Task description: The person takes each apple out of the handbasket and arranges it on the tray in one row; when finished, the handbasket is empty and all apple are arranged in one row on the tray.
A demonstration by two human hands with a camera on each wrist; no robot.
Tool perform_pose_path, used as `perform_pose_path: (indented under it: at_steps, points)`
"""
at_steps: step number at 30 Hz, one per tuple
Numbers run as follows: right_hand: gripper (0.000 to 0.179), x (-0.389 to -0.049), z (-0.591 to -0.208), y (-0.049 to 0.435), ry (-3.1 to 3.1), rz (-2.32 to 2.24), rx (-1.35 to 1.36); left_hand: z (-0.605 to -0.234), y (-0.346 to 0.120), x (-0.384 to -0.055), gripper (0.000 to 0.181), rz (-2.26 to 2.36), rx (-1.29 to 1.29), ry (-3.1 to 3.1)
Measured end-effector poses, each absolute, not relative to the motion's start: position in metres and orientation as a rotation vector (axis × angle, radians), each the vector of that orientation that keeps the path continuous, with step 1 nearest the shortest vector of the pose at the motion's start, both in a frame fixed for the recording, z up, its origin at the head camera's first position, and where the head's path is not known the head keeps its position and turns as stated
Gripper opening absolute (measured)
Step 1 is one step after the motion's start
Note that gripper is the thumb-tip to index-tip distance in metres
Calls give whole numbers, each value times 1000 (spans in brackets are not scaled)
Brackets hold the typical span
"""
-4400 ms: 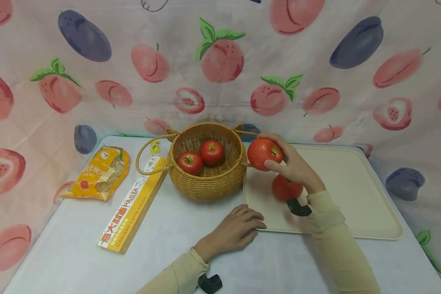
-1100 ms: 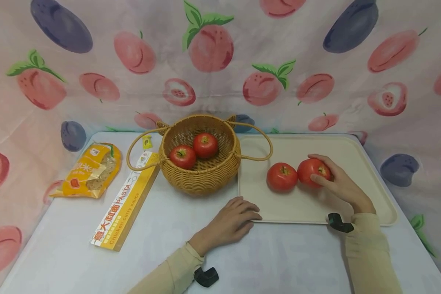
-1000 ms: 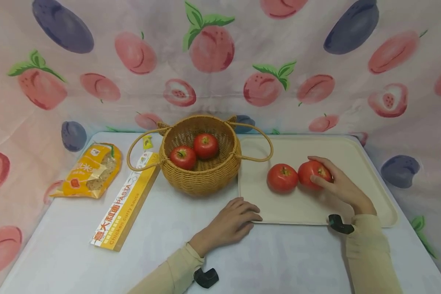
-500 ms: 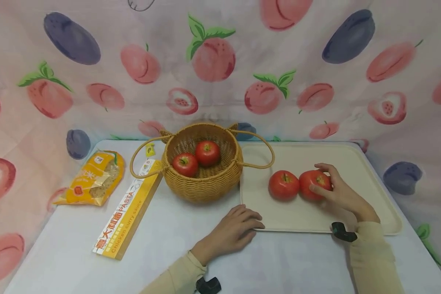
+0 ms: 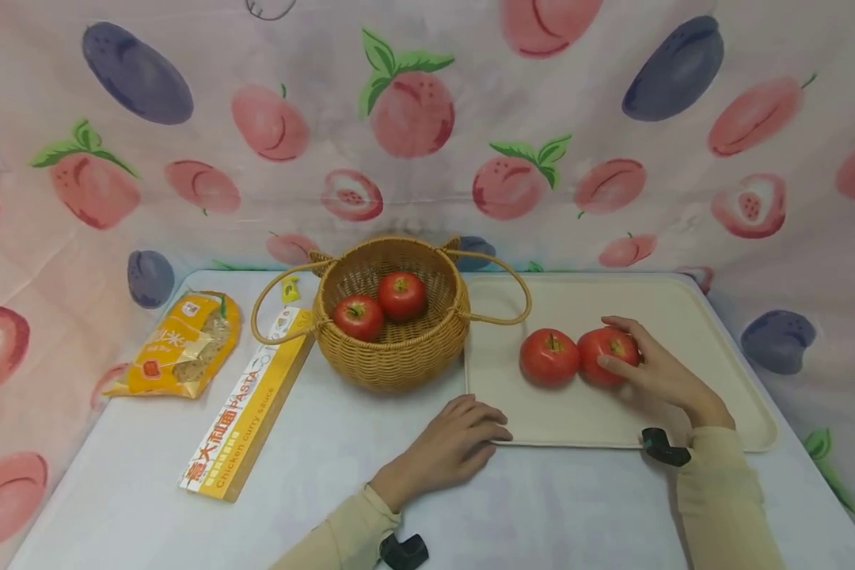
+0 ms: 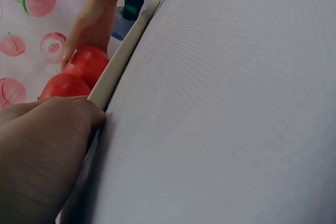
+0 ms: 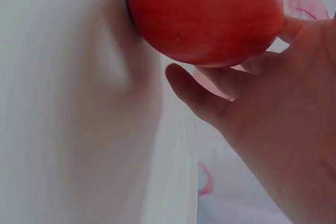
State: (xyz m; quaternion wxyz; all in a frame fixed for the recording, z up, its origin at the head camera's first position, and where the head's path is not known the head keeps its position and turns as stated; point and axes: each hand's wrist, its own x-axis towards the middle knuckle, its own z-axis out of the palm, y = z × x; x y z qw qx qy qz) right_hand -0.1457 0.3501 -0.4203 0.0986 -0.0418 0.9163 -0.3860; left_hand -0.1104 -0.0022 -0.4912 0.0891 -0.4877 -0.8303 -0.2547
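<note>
Fruit-printed cloth (image 5: pixel 427 202) backs the bench (image 5: pixel 328 443). So far two apples (image 5: pixel 402 296) occupy the basket (image 5: pixel 392 364), two the tray (image 5: pixel 541 427) at its three o'clock; right hand (image 5: pixel 666 376) grips the outer apple (image 5: pixel 597 348), left hand (image 5: pixel 445 447) lies loose.

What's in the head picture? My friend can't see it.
A person's right hand holds a red apple beside another apple on a tray, near a basket holding two more apples. The left hand rests at the tray's edge.
</note>
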Motion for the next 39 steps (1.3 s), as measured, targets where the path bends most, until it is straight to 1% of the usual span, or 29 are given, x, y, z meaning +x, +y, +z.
perform_pose_path:
  at_steps: [8, 14, 16, 19, 23, 32, 35, 39]
  points:
    - [58, -147, -421, 346, 2872, -1254, -206, -490, -2, -110, 23, -785, -1450, -2501]
    - [55, -156, -418, 338, 3060, -1407, -460, -490, -1, -112, 23, -745, -1443, -2461]
    - [54, -157, -413, 330, 3070, -1471, -503, -490, -1, -112, 23, -735, -1444, -2457]
    - [49, -154, -402, 315, 3041, -1522, -453, -491, -2, -112, 23, -736, -1449, -2456]
    - [44, -152, -389, 299, 3021, -1471, -344, -492, -3, -111, 24, -751, -1451, -2473]
    - [40, -170, -397, 293, 3041, -1385, -445, -490, -2, -109, 23, -756, -1443, -2484]
    - [40, -174, -394, 286, 3038, -1373, -512, -490, -2, -109, 23, -759, -1445, -2488]
    - [40, -179, -387, 273, 3043, -1405, -721, -491, -2, -109, 23, -766, -1448, -2481]
